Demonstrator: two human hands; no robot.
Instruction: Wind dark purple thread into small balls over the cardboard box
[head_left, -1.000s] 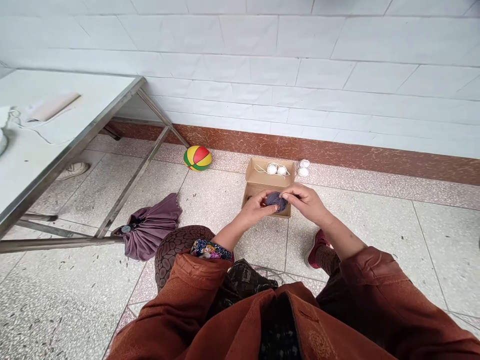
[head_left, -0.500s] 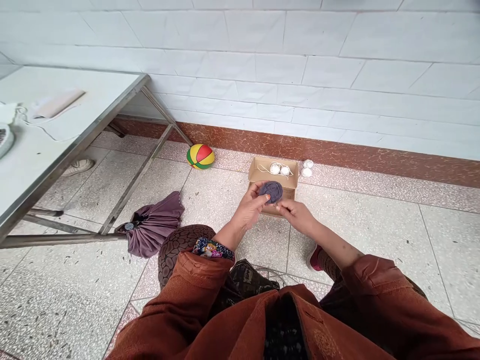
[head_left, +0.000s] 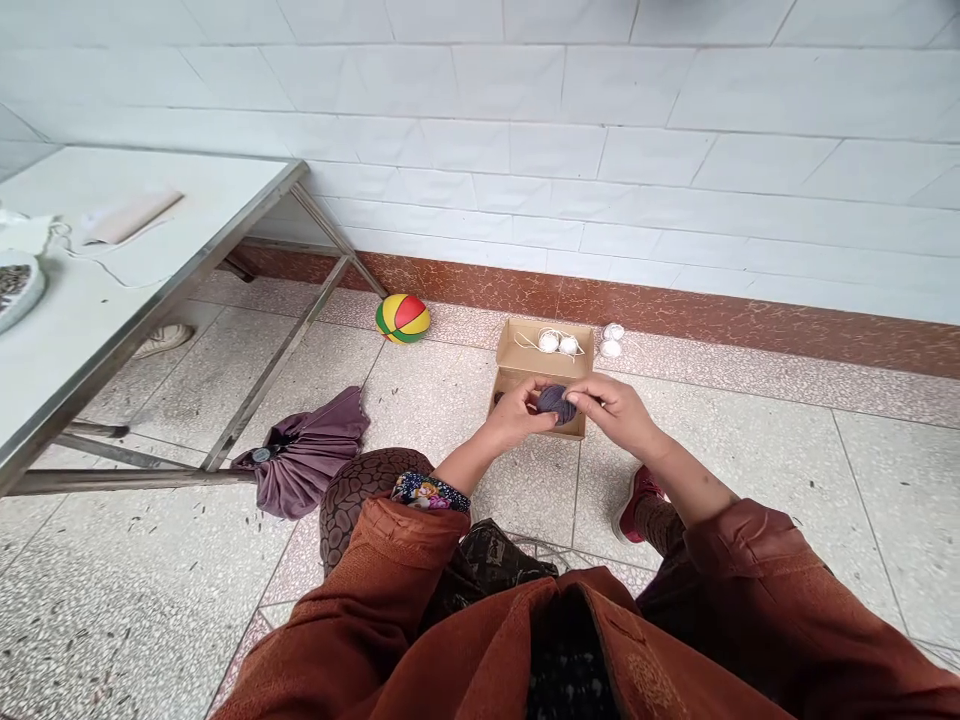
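Over an open cardboard box [head_left: 511, 352], my left hand [head_left: 516, 416] grips a dark purple-grey ball of yarn [head_left: 556, 404] from its left side. My right hand [head_left: 616, 412] has thumb and forefinger pinched at the ball's right edge, apparently on its yarn; any single strand is too fine to make out. Two white yarn balls [head_left: 558, 342] with loose strands lie in the box's upturned lid. Below the hands the box's other half is partly covered, with something dark near its left side.
Two more white balls [head_left: 611, 340] sit on the floor right of the box. A striped ball [head_left: 403, 318] rests by the wall. A folded purple umbrella [head_left: 311, 450] lies near my knee. At left stands a metal-framed table [head_left: 225, 190] with a bowl [head_left: 19, 290] on it.
My right hand has risen from below the yarn ball to its right edge. The yarn ball and my left hand have shifted slightly down and to the right.
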